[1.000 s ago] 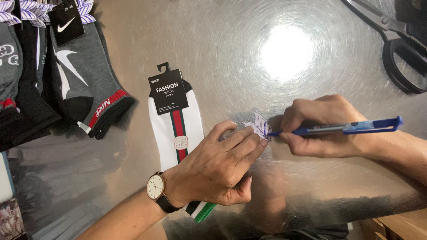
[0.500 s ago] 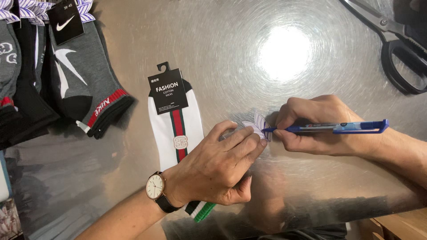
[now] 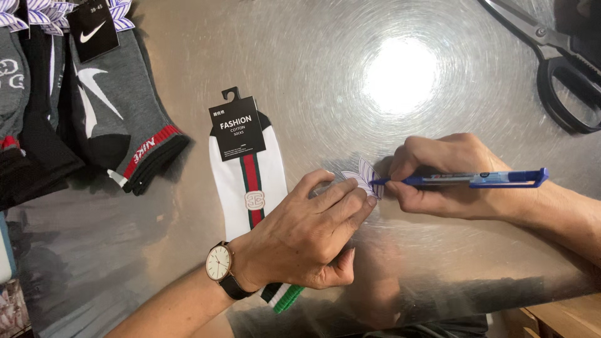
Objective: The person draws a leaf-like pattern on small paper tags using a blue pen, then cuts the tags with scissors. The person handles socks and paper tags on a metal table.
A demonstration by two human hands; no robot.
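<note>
A white sock pair with a green and red stripe and a black card header lies on the shiny metal table. My left hand, with a wristwatch, presses flat on the sock's lower half and pins a small purple-striped paper tag under its fingertips. My right hand grips a blue pen, held nearly level, with its tip touching the tag.
Grey and black sock pairs with card headers are piled at the upper left. Large black-handled scissors lie at the upper right. A wooden edge shows at the lower right corner.
The pen has tilted from slightly raised at the far end to nearly level while its tip stays on the tag. My left hand has not moved.
</note>
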